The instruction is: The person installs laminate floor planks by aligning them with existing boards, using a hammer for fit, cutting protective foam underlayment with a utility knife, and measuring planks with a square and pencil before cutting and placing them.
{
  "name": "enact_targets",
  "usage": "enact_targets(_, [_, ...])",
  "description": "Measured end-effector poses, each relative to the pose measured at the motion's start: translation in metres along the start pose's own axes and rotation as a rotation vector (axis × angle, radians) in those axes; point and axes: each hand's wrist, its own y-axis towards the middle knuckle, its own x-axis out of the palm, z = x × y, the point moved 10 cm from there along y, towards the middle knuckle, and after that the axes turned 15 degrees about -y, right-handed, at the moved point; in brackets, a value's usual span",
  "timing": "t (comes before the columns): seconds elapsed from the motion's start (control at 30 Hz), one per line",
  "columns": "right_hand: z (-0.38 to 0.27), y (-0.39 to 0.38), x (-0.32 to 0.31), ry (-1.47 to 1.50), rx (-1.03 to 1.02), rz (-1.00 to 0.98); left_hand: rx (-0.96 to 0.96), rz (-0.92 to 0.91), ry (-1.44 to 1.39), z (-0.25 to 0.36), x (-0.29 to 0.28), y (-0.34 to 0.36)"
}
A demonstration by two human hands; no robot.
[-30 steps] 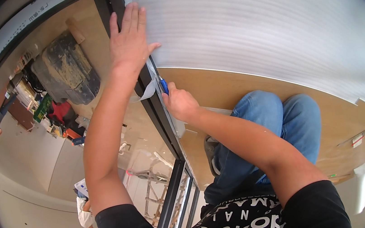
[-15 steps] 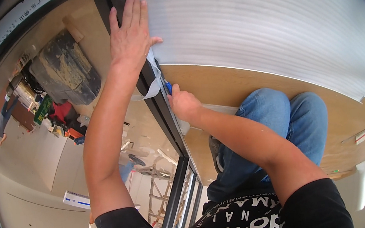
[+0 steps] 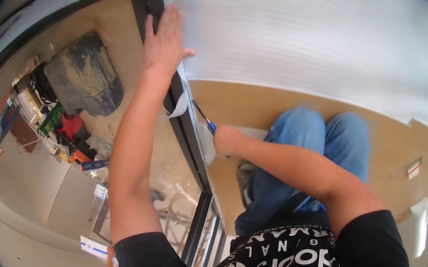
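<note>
Right hand has its grip closed round a slim blue-handled tool with a dark shaft, tip just beside the dark metal frame, near a loose curled white strip. Can't tell if the tip touches anything. Left hand is spread flat on the frame higher up, grasping nothing. IMO: shallow angle, short strokes, and aim the tip clear of the left hand, since it points roughly that way. The strip could snag, so I'd fold it aside. Watch the big white ribbed sheet alongside too, and the bent blue-jeaned knees probably cramp the right arm. Dusty dark grey boxy thing is well apart, across the frame.
</note>
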Motion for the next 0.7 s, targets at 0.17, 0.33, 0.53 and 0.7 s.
enact_targets(0.17, [0.034,-0.138,-0.166,-0.007,0.122,0.246,-0.14,0.347,-0.062,-0.026,-0.045,-0.022])
enact_targets(0.33, [0.07,-0.198,-0.3,-0.677,0.157,0.676,-0.396,0.41,-0.658,-0.063,-0.029,-0.022])
enact_targets(0.53, [0.058,-0.197,-0.379,-0.935,-0.072,1.104,-0.454,0.578,-0.929,-0.082,-0.034,-0.016])
enact_targets(0.7, [0.076,-0.189,-0.38,-1.038,-0.163,1.26,-0.593,0.911,-1.0,-0.153,-0.067,-0.04])
